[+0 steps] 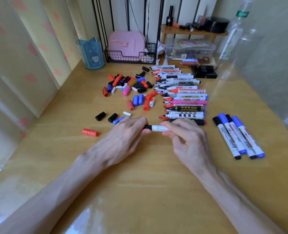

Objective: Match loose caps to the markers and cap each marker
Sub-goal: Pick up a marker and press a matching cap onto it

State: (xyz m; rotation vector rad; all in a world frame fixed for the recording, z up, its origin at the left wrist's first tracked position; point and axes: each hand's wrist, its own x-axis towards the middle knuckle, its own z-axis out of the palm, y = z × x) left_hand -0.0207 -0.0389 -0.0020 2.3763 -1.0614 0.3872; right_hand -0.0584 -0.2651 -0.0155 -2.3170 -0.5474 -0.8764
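Glossy wooden counter (pixel 139 183), curtain (pixel 21 56) at left, loose caps (pixel 128 83) beside uncapped markers (pixel 182 92), left hand (pixel 123 134) pinching black cap (pixel 147 127), right hand (pixel 185 137) gripping white marker (pixel 158 128)

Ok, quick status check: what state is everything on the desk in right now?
Held marker: black cap on its left end, how fully seated hidden.
Left hand: grips the capped end.
Right hand: grips the barrel.
Marker row: uncapped, tips pointing left.
Four markers at right: capped, lying side by side.
Cap pile: loose, off any marker.
Red cap: loose, on its side.
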